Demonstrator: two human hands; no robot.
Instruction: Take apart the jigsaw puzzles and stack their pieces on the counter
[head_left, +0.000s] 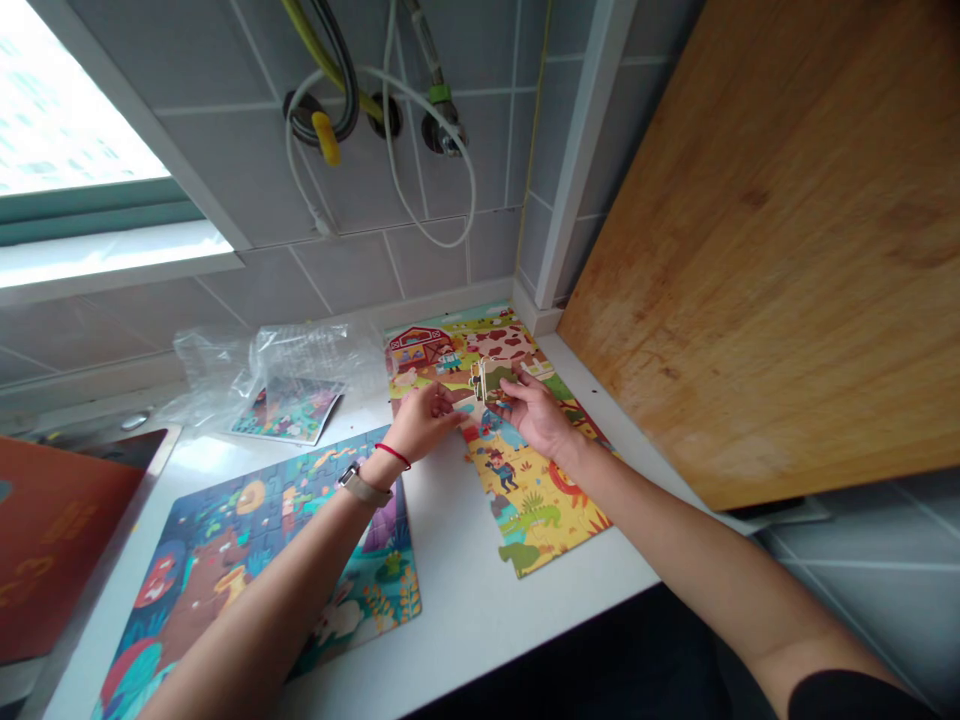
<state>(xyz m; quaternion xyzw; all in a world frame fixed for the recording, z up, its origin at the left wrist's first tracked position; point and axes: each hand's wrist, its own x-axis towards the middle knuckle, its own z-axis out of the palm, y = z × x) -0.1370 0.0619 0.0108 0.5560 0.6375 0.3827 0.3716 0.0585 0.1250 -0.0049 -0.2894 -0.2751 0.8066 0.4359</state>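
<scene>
A short stack of jigsaw puzzle pieces (495, 382) is gripped in my right hand (538, 412), edges turned toward the left, above the yellow farm-and-animal puzzle (547, 490). My left hand (426, 420) is closed at that puzzle's left edge, its fingertips pinching a pale puzzle piece (469, 408). Whether this piece touches the puzzle beneath is hard to tell. The farm puzzle is partly assembled, with an uneven left edge that steps inward below the barn. Under my left forearm lies a blue forest puzzle (262, 520), partly hidden by the arm.
A crumpled clear plastic bag (300, 350) lies by the wall, partly over a small picture card (292, 412). An orange box (60, 540) stands at the far left. A wooden panel (750, 250) rises on the right; hoses and a white cable (474, 190) hang above.
</scene>
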